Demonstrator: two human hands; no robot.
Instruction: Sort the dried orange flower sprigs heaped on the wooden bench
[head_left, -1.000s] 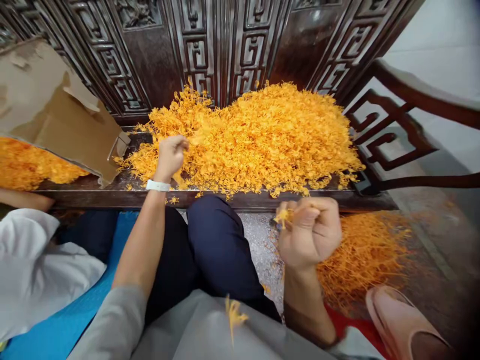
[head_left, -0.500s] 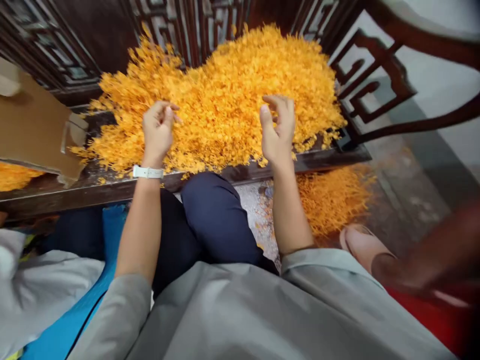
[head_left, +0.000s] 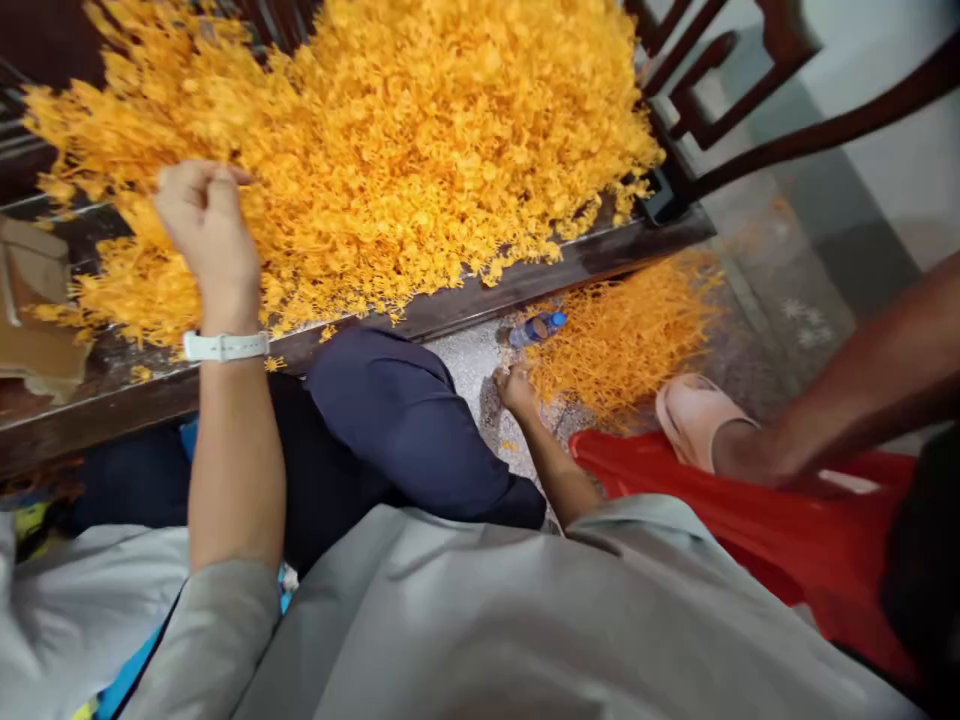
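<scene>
A big heap of yellow artificial-looking flower sprigs [head_left: 420, 150] covers the dark wooden bench [head_left: 465, 305] in front of me. My left hand [head_left: 206, 215], with a white watch on its wrist, is over the left part of the heap. Its fingers are curled in a pinch, and whatever they hold is lost against the yellow. Low by my knee, my right hand [head_left: 517, 390] reaches toward the floor beside a pile of thin orange stems [head_left: 630, 335]. Its fingers look curled together; what is in them is too small to make out.
A bottle with a blue cap [head_left: 538, 328] lies by the stem pile. At left stands a cardboard box [head_left: 34, 300]. Another person's foot in a pink slipper [head_left: 701, 415] is at the right, near red fabric [head_left: 720, 500]. A dark carved armrest [head_left: 787, 150] rises at the bench's end.
My right hand has dropped from above the flower heap to beside the stems on the floor. My left hand remains at the heap, its fingers more closed. The view has tilted downward.
</scene>
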